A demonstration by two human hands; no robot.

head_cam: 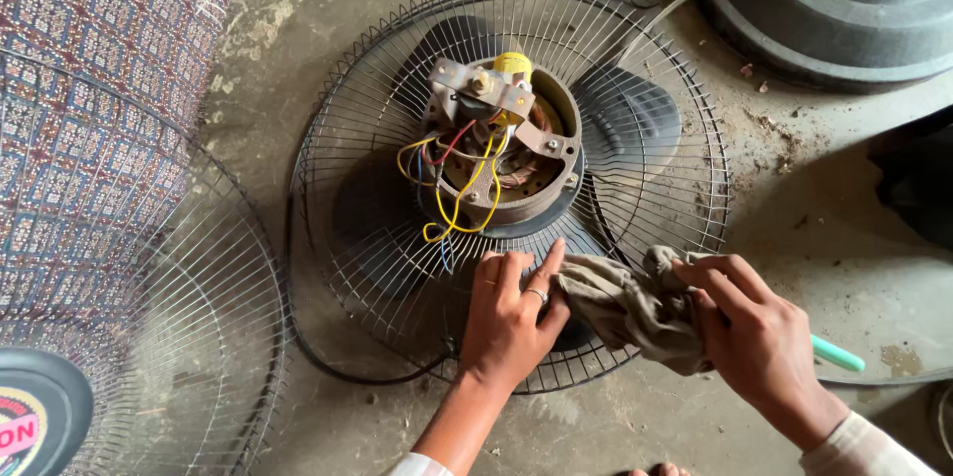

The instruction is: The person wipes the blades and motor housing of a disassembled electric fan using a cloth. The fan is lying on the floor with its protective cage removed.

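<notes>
Grey-brown rag (620, 305) stretches between both my hands, lying across the lower edge of the wire fan guard (347, 138) on the concrete floor (298, 19). My left hand (511, 317) presses flat on the guard, fingers (549, 260) extended, pinning one end of the rag. My right hand (759, 337) bunches the other end, fingers curled around the cloth. Just above sits the bare motor (506, 153) with its yellow wires (467, 203). A second guard (149, 337) lies to the left.
</notes>
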